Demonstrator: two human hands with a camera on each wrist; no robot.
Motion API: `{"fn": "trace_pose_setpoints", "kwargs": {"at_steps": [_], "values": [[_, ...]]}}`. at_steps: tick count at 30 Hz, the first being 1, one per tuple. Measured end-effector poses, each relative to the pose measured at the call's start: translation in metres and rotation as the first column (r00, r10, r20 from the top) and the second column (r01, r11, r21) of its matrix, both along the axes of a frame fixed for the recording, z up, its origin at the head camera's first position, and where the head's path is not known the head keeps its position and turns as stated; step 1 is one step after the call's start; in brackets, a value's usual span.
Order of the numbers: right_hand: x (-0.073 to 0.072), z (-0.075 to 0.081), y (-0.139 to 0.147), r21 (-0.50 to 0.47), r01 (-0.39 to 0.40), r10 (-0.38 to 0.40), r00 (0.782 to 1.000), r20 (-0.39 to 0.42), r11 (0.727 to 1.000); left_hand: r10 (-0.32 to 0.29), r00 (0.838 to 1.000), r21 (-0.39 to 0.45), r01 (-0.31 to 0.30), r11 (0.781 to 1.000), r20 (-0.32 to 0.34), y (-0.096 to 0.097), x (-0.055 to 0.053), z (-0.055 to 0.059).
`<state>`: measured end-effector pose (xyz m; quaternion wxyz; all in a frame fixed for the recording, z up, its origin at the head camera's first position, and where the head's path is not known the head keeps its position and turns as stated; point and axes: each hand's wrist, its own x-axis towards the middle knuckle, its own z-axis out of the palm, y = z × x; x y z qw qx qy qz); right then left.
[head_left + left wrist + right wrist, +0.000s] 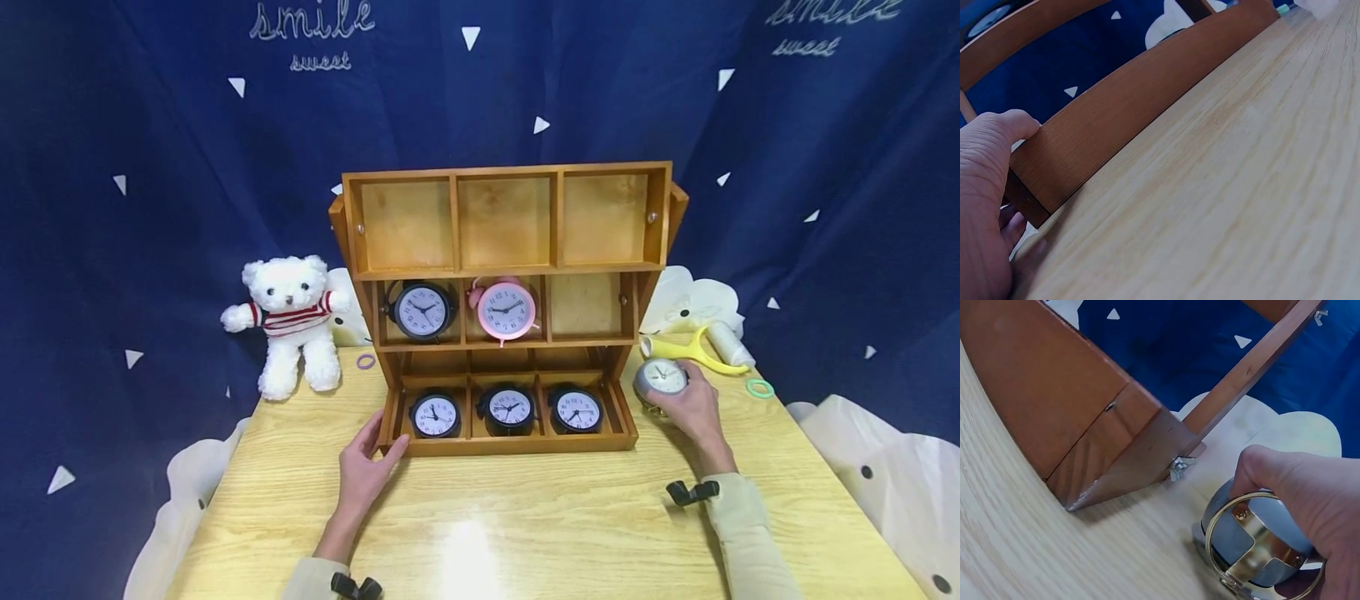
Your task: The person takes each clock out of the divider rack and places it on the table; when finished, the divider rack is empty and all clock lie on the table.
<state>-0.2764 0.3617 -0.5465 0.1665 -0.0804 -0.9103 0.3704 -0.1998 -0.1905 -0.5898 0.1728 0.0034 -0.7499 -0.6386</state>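
Observation:
A three-tier wooden shelf [510, 447] stands on the table. My left hand [363, 467] grips its lower left corner, thumb over the front board [1116, 106] and fingers round the side. To the right of the shelf, my right hand [693, 406] holds a grey alarm clock [663, 377] with a white dial. In the right wrist view the clock's grey back [1272, 528] shows brass-coloured fittings and a ring. Black alarm clocks [508, 410] fill the bottom row. In the middle row sit a black clock [422, 311] at left and a pink clock [506, 310] in the centre.
A white teddy bear [290, 321] in a striped top sits at the back left, near a purple ring [365, 362]. Behind the right hand lie a yellow slingshot-shaped thing [697, 350], a white roll [727, 343] and a green ring [760, 387]. A blue curtain [510, 100] hangs behind.

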Motion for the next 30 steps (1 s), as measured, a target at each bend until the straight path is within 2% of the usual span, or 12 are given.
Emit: {"fn": "trace_pose_setpoints", "kwargs": {"at_steps": [7,15,30], "values": [[-0.0015,-0.0018,0.0009,-0.029,-0.002,0.003,1.000,0.030,1.000,-0.003,1.000,0.004,0.003,1.000,-0.009,0.0014,-0.0014,0.0010],[-0.0013,-0.0062,0.0009,-0.043,-0.007,0.008,1.000,0.020,0.999,0.004,1.000,0.002,-0.005,1.000,0.020,0.0008,0.0006,0.0014],[-0.0008,-0.0041,0.0025,-0.039,-0.012,0.013,1.000,0.025,0.999,-0.006,1.000,0.005,0.006,1.000,0.011,-0.0003,0.0005,0.0011]]}}
